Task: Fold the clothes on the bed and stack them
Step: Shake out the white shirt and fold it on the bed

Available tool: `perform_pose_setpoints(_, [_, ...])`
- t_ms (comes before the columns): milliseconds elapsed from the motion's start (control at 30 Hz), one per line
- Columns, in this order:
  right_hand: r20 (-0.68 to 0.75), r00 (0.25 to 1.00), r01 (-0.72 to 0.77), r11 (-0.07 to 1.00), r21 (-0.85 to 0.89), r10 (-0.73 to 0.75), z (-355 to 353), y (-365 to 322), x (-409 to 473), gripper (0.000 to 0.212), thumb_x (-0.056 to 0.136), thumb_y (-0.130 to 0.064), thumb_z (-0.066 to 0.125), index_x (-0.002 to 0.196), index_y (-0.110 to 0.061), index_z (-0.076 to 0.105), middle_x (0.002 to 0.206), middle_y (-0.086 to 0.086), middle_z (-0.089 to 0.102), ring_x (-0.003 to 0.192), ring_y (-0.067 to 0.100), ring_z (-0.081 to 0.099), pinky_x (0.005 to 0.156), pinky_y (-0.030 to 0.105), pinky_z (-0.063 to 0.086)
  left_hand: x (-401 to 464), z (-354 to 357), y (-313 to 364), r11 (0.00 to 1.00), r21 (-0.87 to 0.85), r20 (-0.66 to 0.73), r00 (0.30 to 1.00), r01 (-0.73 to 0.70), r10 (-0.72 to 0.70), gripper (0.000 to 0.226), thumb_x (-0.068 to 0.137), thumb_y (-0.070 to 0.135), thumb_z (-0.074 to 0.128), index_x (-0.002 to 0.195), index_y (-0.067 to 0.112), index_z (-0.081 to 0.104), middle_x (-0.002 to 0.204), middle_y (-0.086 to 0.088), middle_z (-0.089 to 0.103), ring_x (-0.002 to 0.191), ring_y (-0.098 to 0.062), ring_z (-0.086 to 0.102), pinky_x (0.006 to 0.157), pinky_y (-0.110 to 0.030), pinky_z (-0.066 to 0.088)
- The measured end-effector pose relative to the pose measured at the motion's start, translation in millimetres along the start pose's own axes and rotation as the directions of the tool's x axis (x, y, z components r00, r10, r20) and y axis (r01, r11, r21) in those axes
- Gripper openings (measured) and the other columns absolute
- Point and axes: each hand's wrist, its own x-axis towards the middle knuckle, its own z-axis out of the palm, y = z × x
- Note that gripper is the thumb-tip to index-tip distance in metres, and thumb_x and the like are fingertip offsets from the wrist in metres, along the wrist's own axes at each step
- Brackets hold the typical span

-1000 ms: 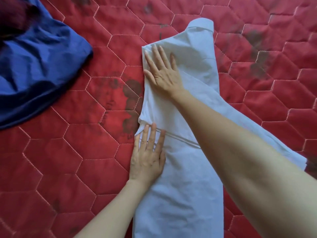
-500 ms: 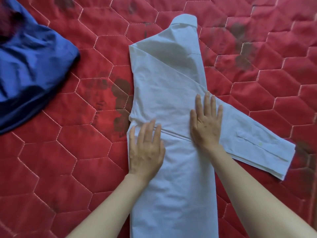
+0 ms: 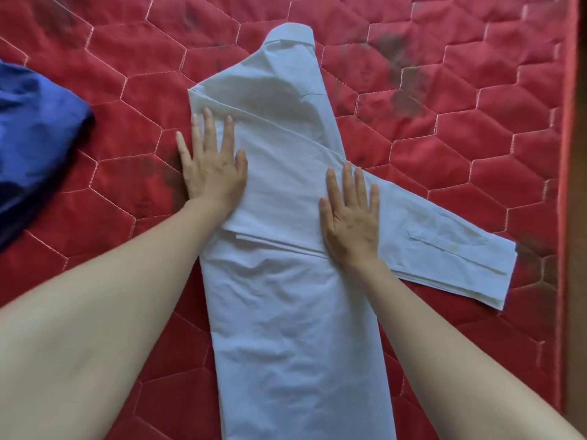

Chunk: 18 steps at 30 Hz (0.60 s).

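white shirt point(image 3: 286, 312) lying flat and long in the middle of the red quilted bed point(image 3: 460, 138), its sleeve point(image 3: 444, 246) folded across to the right, left hand point(image 3: 211, 166) spread flat on its left edge, right hand point(image 3: 349, 220) spread flat on the sleeve, blue cloth point(image 3: 35, 138) bunched at the far left

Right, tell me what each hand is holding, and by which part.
Nothing is gripped. The left hand lies flat on the white shirt's left folded edge; the right hand lies flat on its folded sleeve.

one white shirt point(image 3: 286, 312), one blue garment point(image 3: 35, 138), two hands point(image 3: 211, 166)
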Motion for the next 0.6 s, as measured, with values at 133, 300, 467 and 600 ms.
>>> perform_pose_setpoints(133, [-0.037, 0.997, -0.066, 0.995, 0.080, 0.070, -6.8, 20.0, -11.2, 0.052, 0.104, -0.036, 0.027, 0.153, -0.024, 0.015, 0.162, 0.008, 0.005, 0.150, 0.021, -0.001, 0.120, 0.045, -0.005, -29.0, -2.3, 3.5, 0.992, 0.006, 0.012, 0.992, -0.125, 0.124, 0.058, 0.099, 0.037, 0.029, 0.152, 0.016, 0.022, 0.160, -0.016, 0.008, 0.148, -0.033, 0.003, 0.116, -0.055, -0.001])
perform_pose_setpoints(300, [-0.018, 0.880, -0.473, 0.880, 0.048, 0.474, -17.4, 93.4, -59.6, 0.055, 0.104, -0.039, 0.023, 0.154, -0.025, 0.006, 0.162, 0.010, -0.001, 0.149, 0.023, -0.004, 0.118, 0.051, -0.004, -78.1, -1.1, 7.4, 0.951, 0.016, 0.097, 0.947, -0.309, 0.306, 0.060, 0.097, 0.040, 0.022, 0.150, 0.013, 0.029, 0.159, -0.018, 0.016, 0.148, -0.033, 0.011, 0.116, -0.057, 0.003])
perform_pose_setpoints(467, [0.007, 0.770, -0.635, 0.766, 0.099, 0.637, -35.3, 155.1, -98.8, 0.070, 0.101, -0.048, 0.032, 0.154, -0.012, 0.005, 0.161, 0.018, 0.004, 0.149, 0.027, 0.002, 0.119, 0.048, 0.007, -99.6, 1.0, 14.7, 0.945, 0.018, 0.116, 0.939, -0.327, 0.323, 0.060, 0.096, 0.038, 0.025, 0.149, 0.012, 0.031, 0.157, -0.019, 0.021, 0.147, -0.034, 0.016, 0.115, -0.061, 0.005])
perform_pose_setpoints(600, [-0.031, 0.660, -0.713, 0.640, 0.286, 0.750, -44.9, 176.6, -104.4, 0.094, 0.087, -0.056, 0.057, 0.153, -0.007, 0.011, 0.153, 0.019, 0.026, 0.141, 0.033, 0.023, 0.112, 0.046, 0.021, -105.7, -2.5, 18.4, 0.883, 0.009, 0.187, 0.869, -0.469, 0.459, 0.060, 0.094, 0.039, 0.024, 0.148, 0.014, 0.036, 0.155, -0.020, 0.027, 0.143, -0.038, 0.026, 0.109, -0.067, 0.010])
